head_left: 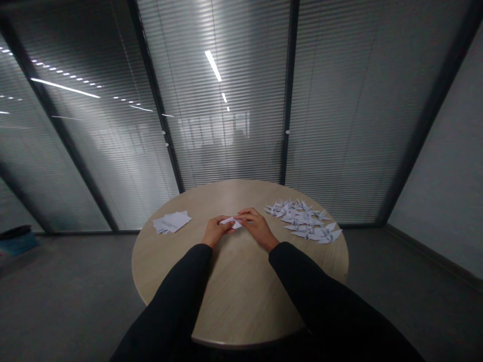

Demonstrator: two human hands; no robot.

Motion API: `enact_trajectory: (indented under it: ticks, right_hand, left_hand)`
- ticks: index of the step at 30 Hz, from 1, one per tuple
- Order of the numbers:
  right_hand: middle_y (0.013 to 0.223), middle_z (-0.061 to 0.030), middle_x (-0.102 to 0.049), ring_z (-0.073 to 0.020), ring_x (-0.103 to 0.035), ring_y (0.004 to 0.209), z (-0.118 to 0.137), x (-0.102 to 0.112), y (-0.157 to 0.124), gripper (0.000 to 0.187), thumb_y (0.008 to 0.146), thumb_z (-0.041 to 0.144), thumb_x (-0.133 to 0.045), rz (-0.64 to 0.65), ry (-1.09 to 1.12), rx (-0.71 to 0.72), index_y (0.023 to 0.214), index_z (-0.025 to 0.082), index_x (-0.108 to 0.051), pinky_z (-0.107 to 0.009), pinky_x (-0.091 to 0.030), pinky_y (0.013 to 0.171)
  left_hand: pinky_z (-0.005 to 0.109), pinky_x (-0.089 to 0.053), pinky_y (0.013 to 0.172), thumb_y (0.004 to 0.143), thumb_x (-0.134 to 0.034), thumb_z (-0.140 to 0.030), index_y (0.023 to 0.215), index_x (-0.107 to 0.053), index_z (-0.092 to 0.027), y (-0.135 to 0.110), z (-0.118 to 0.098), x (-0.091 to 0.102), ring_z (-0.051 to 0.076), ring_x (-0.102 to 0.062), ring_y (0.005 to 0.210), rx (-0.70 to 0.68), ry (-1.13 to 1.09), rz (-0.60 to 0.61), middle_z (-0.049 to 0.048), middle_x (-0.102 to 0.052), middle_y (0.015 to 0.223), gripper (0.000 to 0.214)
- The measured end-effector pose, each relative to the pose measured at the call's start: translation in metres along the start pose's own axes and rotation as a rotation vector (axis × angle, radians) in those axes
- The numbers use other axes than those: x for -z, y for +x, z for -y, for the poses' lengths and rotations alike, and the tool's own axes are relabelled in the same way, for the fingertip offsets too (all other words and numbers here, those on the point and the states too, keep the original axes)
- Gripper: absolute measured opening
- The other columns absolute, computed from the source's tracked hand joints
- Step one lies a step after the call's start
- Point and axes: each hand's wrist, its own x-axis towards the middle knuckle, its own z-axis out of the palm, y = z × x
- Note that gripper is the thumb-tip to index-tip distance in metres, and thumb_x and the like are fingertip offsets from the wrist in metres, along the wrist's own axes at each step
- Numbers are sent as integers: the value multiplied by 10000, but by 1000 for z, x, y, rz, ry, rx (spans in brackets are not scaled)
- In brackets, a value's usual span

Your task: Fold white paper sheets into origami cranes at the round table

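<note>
Between my two hands, over the middle of the round wooden table (241, 291), is a small folded piece of white paper (234, 222). My left hand (217, 231) grips its left side with thumb and fingers. From the right, my right hand (257, 227) has its fingers closed on the other side, fingertips near those of the left. The paper's exact folds are partly hidden by the fingers. Several folded white paper cranes (307, 220) lie in a spread group to the right of my right hand. Left of my left hand rests a loose pile of paper sheets (172, 222), with print on the top one.
Glass partitions with blinds (234, 151) stand just behind the table's far edge. A white wall (445, 191) rises at the right. On the floor at far left sits a blue bin (18, 244) with a dark rim.
</note>
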Motion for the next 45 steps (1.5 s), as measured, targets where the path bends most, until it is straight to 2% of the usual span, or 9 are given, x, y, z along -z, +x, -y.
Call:
enact_trajectory:
  ticks: [6, 13, 21, 29, 31, 35, 45]
  right_hand:
    - [977, -71, -562, -165, -557, 932, -5, -1, 0, 199, 819, 272, -555, 14, 29, 1, 954, 232, -695, -299, -484, 780]
    - [955, -61, -576, -161, -564, 923, -6, -2, 0, 171, 804, 226, -566, 23, 41, 11, 901, 225, -708, -306, -468, 817]
    - [936, -53, -595, -157, -570, 915, -6, -2, 1, 168, 798, 217, -571, 38, 33, 6, 892, 227, -709, -300, -451, 824]
    - [922, -58, -613, -164, -576, 896, -5, -2, 1, 147, 775, 237, -585, 41, 45, -43, 832, 219, -719, -301, -444, 801]
    - [928, -58, -627, -167, -579, 902, -4, -1, 1, 164, 766, 255, -593, 26, 91, -83, 876, 216, -708, -302, -444, 806]
    - [927, -61, -642, -167, -598, 852, -3, -1, 1, 344, 726, 278, -625, -8, 182, -225, 1057, 184, -628, -305, -460, 783]
    - [766, -41, -656, -170, -598, 740, -4, -4, 0, 202, 690, 323, -617, -33, 50, -275, 775, 141, -642, -289, -446, 715]
  left_hand:
    - [282, -522, 679, 596, -742, -355, 825, -682, -84, 4, 5, 4, 135, -611, 622, -4, 12, 48, 50, -670, 692, 360]
    - [275, -517, 703, 587, -749, -391, 850, -677, -87, 4, 7, 3, 137, -624, 645, -16, -26, 79, 63, -686, 723, 408]
    - [268, -515, 710, 605, -747, -361, 832, -676, -87, 3, 5, 3, 136, -633, 670, 25, -88, 69, 75, -689, 767, 363]
    - [239, -512, 651, 559, -780, -348, 780, -668, -94, 2, 2, 2, 115, -610, 622, 44, -100, 45, 54, -668, 692, 354]
    - [235, -510, 645, 538, -788, -354, 771, -668, -99, 2, 2, 2, 111, -605, 613, 29, -89, 49, 46, -667, 690, 365]
    - [239, -508, 658, 510, -797, -359, 763, -672, -107, 2, 2, 2, 117, -612, 634, 19, -83, 34, 41, -676, 721, 379]
    - [276, -512, 691, 530, -787, -349, 779, -687, -102, -3, -3, -2, 137, -613, 657, 18, -33, 41, 53, -680, 733, 364]
